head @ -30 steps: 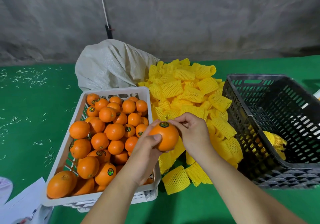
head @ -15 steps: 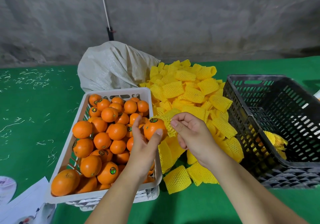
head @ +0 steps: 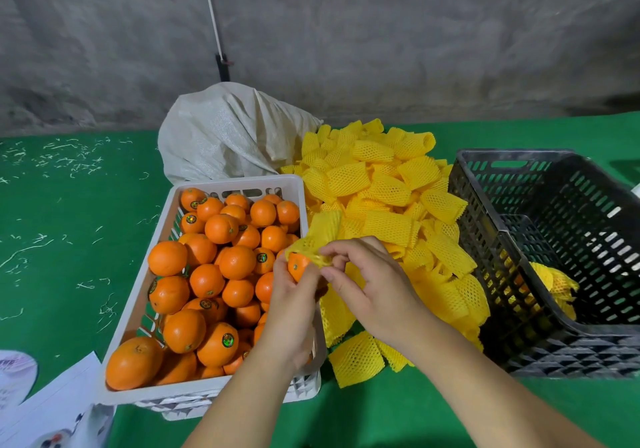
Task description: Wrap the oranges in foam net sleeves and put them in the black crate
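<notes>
Over the right rim of the white crate (head: 173,205), the left hand (head: 294,312) curls around an orange (head: 297,266), while the right hand (head: 372,285) pinches the mouth of a yellow foam net sleeve (head: 320,236) against the fruit's top; the sleeve rises up and away, mostly unfilled. Loose oranges (head: 221,274) fill the white crate. A heap of sleeves (head: 388,198) lies between it and the black crate (head: 554,184), where a few wrapped oranges (head: 554,281) sit. A pale sack (head: 228,136) slumps behind on the green surface (head: 69,222).
</notes>
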Demonstrator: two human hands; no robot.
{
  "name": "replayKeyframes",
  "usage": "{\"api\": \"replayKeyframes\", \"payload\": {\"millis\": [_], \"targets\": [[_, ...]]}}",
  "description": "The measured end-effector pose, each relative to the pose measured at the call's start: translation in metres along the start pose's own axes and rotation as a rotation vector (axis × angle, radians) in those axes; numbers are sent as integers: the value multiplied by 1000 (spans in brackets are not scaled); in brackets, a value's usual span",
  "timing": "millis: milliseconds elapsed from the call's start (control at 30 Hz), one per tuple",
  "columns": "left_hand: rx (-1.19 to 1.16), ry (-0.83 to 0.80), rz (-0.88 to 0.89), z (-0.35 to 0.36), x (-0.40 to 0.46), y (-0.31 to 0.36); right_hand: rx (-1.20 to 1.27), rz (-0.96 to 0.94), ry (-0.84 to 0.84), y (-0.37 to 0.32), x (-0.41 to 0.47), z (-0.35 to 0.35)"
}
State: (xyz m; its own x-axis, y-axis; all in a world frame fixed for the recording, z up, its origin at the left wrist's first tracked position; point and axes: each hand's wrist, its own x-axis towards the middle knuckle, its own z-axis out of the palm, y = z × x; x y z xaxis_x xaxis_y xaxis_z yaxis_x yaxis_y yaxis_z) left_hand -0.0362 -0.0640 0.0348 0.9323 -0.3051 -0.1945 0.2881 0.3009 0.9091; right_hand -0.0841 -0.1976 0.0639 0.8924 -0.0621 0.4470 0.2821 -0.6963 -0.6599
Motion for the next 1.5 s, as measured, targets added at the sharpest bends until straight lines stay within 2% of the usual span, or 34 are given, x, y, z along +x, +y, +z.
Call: {"api": "replayKeyframes", "payload": {"millis": [100, 167, 300, 367, 500, 600, 700, 767, 867, 967, 1067, 1133, 1233, 1300, 1400, 1500], "targets": [[-234, -34, -79, 4, -4, 5, -55, -4, -27, 5, -5, 7], [-294, -58, -80, 5, -4, 8, -23, 22, 22, 8, -7, 11], [-189, -74, -1, 6, -2, 9, 21, 50, 248, 11, -2, 10], [-201, -60, 34, 5, -2, 9, 0, 54, 299, 13, 2, 6], [-301, 55, 67, 5, 1, 1, -108, -42, 252, 13, -1, 2], [-343, 56, 98, 9, -3, -2, -21, -58, 227, 10, -8, 10], [-369, -22, 104, 13, -7, -3, 136, 32, 255, 9, -8, 18], [-390, -13, 115, 14, -10, 3, 205, 76, 290, 11, -6, 19], [-349, 56, 180, 15, -13, 9, 63, 37, 382, 20, -3, 15], [-376, 128, 209, 18, -15, 7, -41, -9, 355, 17, -5, 17], [-317, 174, 262, 16, -13, 7, 82, 0, 307, 6, -14, 26], [-193, 177, 328, 13, -12, 7, 126, -25, 288, 4, -20, 26], [-112, 124, 372, 13, -15, 5, 66, -73, 268, 7, -20, 20], [-122, 72, 352, 13, -17, 7, 113, 2, 231, 9, -17, 17], [-118, -14, 293, 8, -20, 9, 255, 138, 48, 8, -13, 9], [-47, -73, 295, -2, -18, 8, 168, 63, 89, 9, -12, 5]]}}
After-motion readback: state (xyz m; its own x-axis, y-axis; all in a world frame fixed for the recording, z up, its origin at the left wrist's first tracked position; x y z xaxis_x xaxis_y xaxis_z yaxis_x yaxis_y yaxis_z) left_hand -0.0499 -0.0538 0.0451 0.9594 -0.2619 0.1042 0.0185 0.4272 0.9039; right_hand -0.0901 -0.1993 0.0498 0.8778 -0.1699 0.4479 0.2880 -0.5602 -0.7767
